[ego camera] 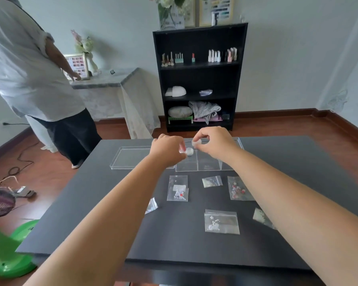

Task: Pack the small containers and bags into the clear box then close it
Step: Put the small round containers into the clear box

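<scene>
A clear box (207,164) with dividers stands open at the far middle of the dark table (91,203). Its clear lid (130,157) lies flat to the left of it. My left hand (167,148) pinches a small clear container (182,150) over the box's near left part. My right hand (214,142) pinches another small clear container (196,143) just above it. A small round container (189,151) sits between them, inside the box. Several small clear bags lie on the table nearer to me, among them a bag with red beads (178,188) and one with white beads (221,221).
Another person (29,79) in a white shirt stands at the far left by a draped side table (110,79). A black shelf unit (198,77) stands against the far wall. A green fan (8,250) is on the floor at my left, with cables beyond it.
</scene>
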